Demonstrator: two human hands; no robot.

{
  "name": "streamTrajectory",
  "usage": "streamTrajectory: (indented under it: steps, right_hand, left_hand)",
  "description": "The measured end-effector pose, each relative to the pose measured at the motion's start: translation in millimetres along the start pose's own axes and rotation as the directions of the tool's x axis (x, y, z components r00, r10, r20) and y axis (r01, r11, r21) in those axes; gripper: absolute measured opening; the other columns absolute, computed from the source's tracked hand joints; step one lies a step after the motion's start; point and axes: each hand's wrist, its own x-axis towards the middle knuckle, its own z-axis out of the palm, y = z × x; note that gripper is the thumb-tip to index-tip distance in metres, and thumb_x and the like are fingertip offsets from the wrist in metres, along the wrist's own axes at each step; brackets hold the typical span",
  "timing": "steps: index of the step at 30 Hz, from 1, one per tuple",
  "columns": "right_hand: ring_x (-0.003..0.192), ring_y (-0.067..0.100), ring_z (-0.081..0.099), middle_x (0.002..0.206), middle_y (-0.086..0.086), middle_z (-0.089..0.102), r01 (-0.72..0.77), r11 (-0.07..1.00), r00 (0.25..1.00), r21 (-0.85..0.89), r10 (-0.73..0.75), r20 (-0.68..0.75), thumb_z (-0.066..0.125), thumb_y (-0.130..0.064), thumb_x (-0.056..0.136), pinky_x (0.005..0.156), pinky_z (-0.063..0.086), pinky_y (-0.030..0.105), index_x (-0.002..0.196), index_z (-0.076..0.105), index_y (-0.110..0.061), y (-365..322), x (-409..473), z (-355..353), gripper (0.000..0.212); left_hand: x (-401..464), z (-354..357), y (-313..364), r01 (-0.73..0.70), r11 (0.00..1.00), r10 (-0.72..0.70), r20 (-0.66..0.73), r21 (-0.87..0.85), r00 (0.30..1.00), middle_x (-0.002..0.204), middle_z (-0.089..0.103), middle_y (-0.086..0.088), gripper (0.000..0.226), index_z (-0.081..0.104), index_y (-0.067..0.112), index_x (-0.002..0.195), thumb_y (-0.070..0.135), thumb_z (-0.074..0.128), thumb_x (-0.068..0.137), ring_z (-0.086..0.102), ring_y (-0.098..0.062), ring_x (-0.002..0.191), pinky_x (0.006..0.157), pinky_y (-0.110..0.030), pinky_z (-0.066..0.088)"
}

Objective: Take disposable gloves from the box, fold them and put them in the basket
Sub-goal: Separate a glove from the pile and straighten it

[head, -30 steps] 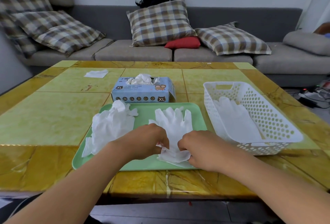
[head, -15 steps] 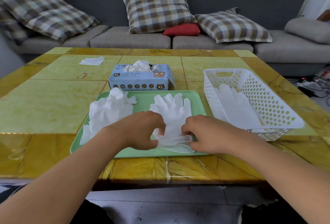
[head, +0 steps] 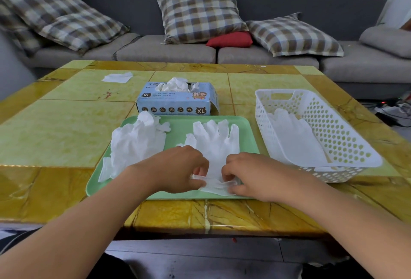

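A white disposable glove [head: 216, 143] lies flat on the green tray [head: 249, 133], fingers pointing away from me. My left hand [head: 178, 167] and my right hand [head: 246, 174] both pinch its cuff end near the tray's front edge. A crumpled heap of gloves [head: 135, 143] fills the tray's left side. Behind the tray stands the blue glove box [head: 178, 103] with gloves poking out of its top. To the right sits the white perforated basket [head: 340, 132], holding folded gloves [head: 293, 138].
A white tissue [head: 117, 77] lies at the table's far left. The yellow marble table [head: 55, 132] is bounded at the back by a grey sofa [head: 164, 49] with checked cushions. Cables [head: 395, 109] lie on the floor to the right.
The cuff of the flat glove has been gathered and lifted slightly between both hands. The view has shifted a little; tray, box and basket stay in place.
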Motion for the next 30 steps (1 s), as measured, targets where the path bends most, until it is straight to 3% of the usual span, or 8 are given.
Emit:
streamTrajectory:
  steps: [6, 9, 13, 18, 21, 24, 26, 30]
  right_hand:
    - [0.089, 0.017, 0.055, 0.099, -0.003, 0.055, 0.006, 0.984, 0.998, 0.177, 0.004, -0.059, 0.056, -0.026, 0.093, 0.078, 0.05, 0.036, 0.099, 0.063, -0.017, 0, 4, 3, 0.013]
    - [0.083, 0.02, 0.058, 0.091, 0.001, 0.061, 0.017, 0.896, 0.984, 0.443, 0.064, -0.167, 0.062, -0.019, 0.09, 0.075, 0.047, 0.036, 0.084, 0.06, -0.017, -2, 5, -12, 0.007]
    - [0.069, 0.018, 0.05, 0.076, 0.007, 0.058, 0.046, 0.672, 0.965, 0.739, 0.16, -0.206, 0.066, -0.015, 0.089, 0.066, 0.04, 0.034, 0.074, 0.062, -0.015, 3, 1, -35, 0.016]
    - [0.08, 0.012, 0.054, 0.079, 0.0, 0.059, 0.079, 0.369, 0.954, 0.926, 0.242, -0.178, 0.061, -0.018, 0.089, 0.079, 0.043, 0.032, 0.073, 0.063, -0.015, 17, -10, -58, 0.016]
    - [0.072, 0.012, 0.052, 0.071, -0.003, 0.054, 0.13, 0.145, 0.957, 0.981, 0.24, -0.163, 0.055, -0.011, 0.093, 0.075, 0.043, 0.032, 0.067, 0.056, -0.018, 23, -12, -65, 0.027]
    - [0.069, 0.014, 0.051, 0.073, 0.0, 0.051, 0.121, -0.026, 0.963, 0.992, 0.245, -0.111, 0.061, -0.021, 0.079, 0.067, 0.044, 0.029, 0.077, 0.053, -0.016, 28, -14, -68, 0.01]
    - [0.068, 0.015, 0.049, 0.076, 0.002, 0.05, 0.103, -0.061, 0.966, 0.993, 0.243, -0.086, 0.061, -0.023, 0.075, 0.068, 0.041, 0.031, 0.081, 0.052, -0.014, 30, -14, -67, 0.014]
    - [0.072, 0.016, 0.043, 0.086, 0.008, 0.042, 0.096, -0.105, 0.973, 0.99, 0.222, -0.071, 0.065, -0.022, 0.073, 0.07, 0.038, 0.03, 0.094, 0.049, -0.011, 30, -15, -69, 0.028]
  left_hand:
    - [1, 4, 3, 0.054, 0.997, -0.057, -0.048, -0.061, 0.997, 0.092, 0.057, 0.017, 0.056, 0.053, 0.032, 0.099, 0.079, 0.068, 0.071, 0.053, -0.005, 0.082, 0.074, -0.028, 0.048]
    - [4, 3, 3, 0.022, 0.99, -0.054, -0.225, -0.142, 0.973, 0.091, 0.05, 0.016, 0.055, 0.048, 0.033, 0.103, 0.061, 0.079, 0.068, 0.049, -0.002, 0.082, 0.072, -0.029, 0.047]
    - [8, -10, 1, -0.167, 0.916, -0.042, -0.503, -0.364, 0.863, 0.095, 0.061, 0.01, 0.022, 0.068, 0.024, 0.092, 0.033, 0.08, 0.076, 0.059, -0.008, 0.089, 0.076, -0.032, 0.05]
    - [10, -28, 18, -0.208, 0.549, -0.26, -0.402, -0.81, 0.878, 0.091, 0.074, -0.009, 0.024, 0.075, 0.012, 0.092, 0.034, 0.069, 0.086, 0.066, -0.023, 0.077, 0.071, -0.034, 0.047]
    - [8, -35, 22, -0.27, 0.336, -0.193, -0.346, -0.903, 0.918, 0.098, 0.073, -0.013, 0.048, 0.075, 0.013, 0.104, 0.053, 0.076, 0.077, 0.067, -0.02, 0.087, 0.077, -0.033, 0.05]
    - [9, -38, 27, -0.32, 0.465, -0.05, -0.385, -0.825, 0.922, 0.112, 0.072, -0.01, 0.069, 0.068, 0.018, 0.117, 0.039, 0.095, 0.058, 0.068, -0.023, 0.104, 0.088, -0.033, 0.055]
    - [13, -37, 30, -0.261, 0.584, -0.192, -0.443, -0.769, 0.876, 0.103, 0.075, -0.003, 0.051, 0.071, 0.019, 0.109, 0.018, 0.094, 0.064, 0.071, -0.022, 0.098, 0.088, -0.039, 0.059]
    - [16, -43, 37, -0.294, 0.479, -0.343, -0.485, -0.827, 0.804, 0.088, 0.076, -0.003, 0.02, 0.073, 0.013, 0.092, 0.023, 0.079, 0.076, 0.069, -0.015, 0.08, 0.075, -0.035, 0.058]
